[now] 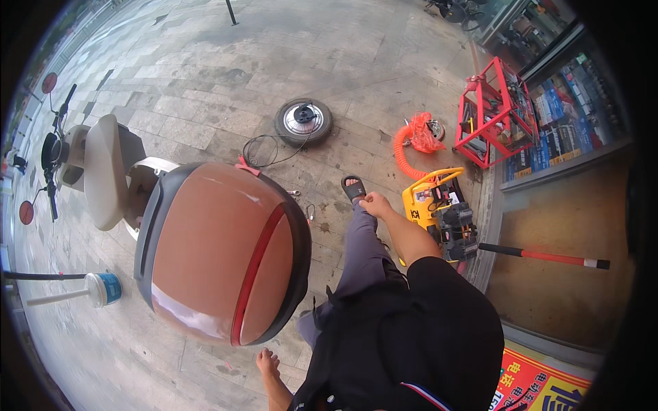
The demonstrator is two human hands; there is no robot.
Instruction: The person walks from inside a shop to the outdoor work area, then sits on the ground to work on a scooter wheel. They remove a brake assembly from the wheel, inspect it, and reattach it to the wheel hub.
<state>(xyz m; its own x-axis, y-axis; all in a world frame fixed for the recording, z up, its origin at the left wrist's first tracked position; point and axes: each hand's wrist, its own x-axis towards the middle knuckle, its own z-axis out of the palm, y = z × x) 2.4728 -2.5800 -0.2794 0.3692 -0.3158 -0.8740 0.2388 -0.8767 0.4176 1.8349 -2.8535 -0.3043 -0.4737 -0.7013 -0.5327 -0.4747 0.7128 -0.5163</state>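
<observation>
My right hand (375, 204) rests on my raised right knee, fingers curled, with nothing visible in it. The grey trouser leg (361, 250) runs down to a foot in a black sandal (353, 188) on the paving. My other foot (269, 363) is bare, at the lower edge. My left hand is out of sight, hidden behind my black shirt (411, 335). Just left of me stands a scooter with a large brown and black top case (219, 253) and a beige seat (106, 168).
A removed wheel (303, 120) with a black cable lies on the paving ahead. To the right are an orange coiled hose (411, 147), a yellow machine (442, 212), a red metal frame (497, 113) and a red-and-black handle (548, 257). A white and blue tub (104, 288) sits at left.
</observation>
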